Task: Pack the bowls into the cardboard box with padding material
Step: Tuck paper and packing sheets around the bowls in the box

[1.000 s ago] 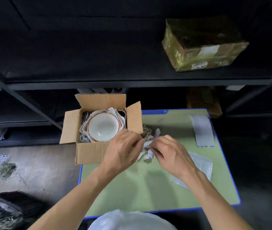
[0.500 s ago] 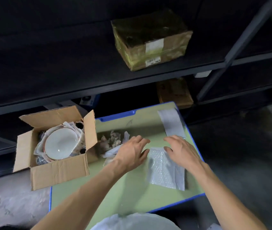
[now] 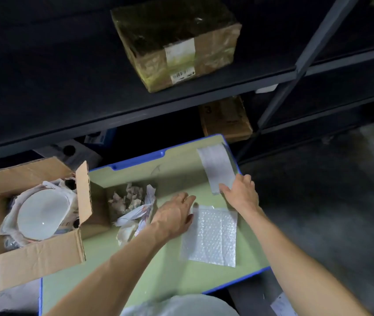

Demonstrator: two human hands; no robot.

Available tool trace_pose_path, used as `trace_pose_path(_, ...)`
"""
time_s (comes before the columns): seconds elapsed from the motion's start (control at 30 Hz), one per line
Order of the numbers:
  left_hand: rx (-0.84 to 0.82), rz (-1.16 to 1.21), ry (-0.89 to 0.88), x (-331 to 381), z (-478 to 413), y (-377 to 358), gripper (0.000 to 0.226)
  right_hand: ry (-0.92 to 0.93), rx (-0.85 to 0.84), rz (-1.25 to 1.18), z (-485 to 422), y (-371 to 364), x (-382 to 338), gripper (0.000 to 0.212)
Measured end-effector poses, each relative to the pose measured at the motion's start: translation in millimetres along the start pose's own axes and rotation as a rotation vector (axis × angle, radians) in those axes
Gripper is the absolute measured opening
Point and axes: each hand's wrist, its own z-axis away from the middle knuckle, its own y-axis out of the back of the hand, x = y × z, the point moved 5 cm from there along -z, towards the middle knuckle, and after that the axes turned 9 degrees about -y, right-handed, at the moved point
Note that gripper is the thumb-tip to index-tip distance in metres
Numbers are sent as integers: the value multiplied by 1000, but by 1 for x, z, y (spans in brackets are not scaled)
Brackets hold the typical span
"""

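An open cardboard box (image 3: 37, 258) sits at the left edge of the green table (image 3: 170, 281). Inside it a pale bowl (image 3: 42, 217) lies nested in white wrapping paper. Crumpled paper padding (image 3: 133, 208) is heaped on the table beside the box. A bubble wrap sheet (image 3: 211, 236) lies flat in the middle of the table, and my left hand (image 3: 173, 216) rests with straight fingers on its left edge. My right hand (image 3: 240, 192) touches the near end of a second, greyish padding sheet (image 3: 218, 167) at the table's far right corner.
A dark metal shelf rack stands behind the table, with a taped brown parcel (image 3: 179, 42) on its upper shelf and another carton (image 3: 224, 119) lower down. The grey floor shows to the right. A white rounded object (image 3: 176, 306) sits at the table's near edge.
Both hands left the crumpled paper and moved right. The left hand came down on the bubble wrap sheet; the right hand reached farther to the greyish sheet. The camera view swung right.
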Motion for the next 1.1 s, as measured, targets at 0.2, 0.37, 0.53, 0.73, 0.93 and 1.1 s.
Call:
trace_pose_path(0.2, 27, 44, 40, -8, 6, -8, 56, 23, 90, 63, 0, -13, -23, 69)
trace_pose_path(0.37, 144, 118, 51, -14, 9, 1, 56, 142, -11, -137, 14, -10, -27, 13)
trace_pose_path(0.53, 328, 203, 57, -16, 12, 34, 73, 296, -255, -321, 51, 16, -35, 14)
trace_pose_path(0.73, 445, 253, -43, -8, 30, 58, 90, 470, -382, -283, 92, 36, -53, 25)
trace_pose_path(0.93, 514, 280, -90, -4, 59, 61, 77, 640, -307, -318, 125, 48, -86, 26)
trace_pose_path(1.1, 561, 301, -103, 1, 83, 61, 47, 804, -111, -270, 152, 45, -105, 18)
